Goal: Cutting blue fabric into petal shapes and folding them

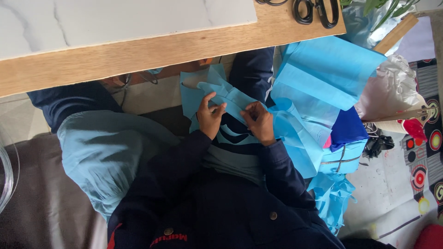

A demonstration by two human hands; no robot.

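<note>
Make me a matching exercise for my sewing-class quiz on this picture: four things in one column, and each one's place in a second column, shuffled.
Things:
1. scissors
2. light blue fabric piece
3. dark blue fabric
4. patterned mat

Places:
A. on the floor at the right edge
B. on the wooden table edge, top of the view
C. held between the left hand and right hand
D. tucked in the fabric pile right of the hands

Pairs: 1-B, 2-C, 3-D, 4-A

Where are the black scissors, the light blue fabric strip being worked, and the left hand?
black scissors (pixel 317 11), head view, on the handle loops.
light blue fabric strip (pixel 234 97), head view, between both hands.
left hand (pixel 210 117), head view, back of the hand.
</note>
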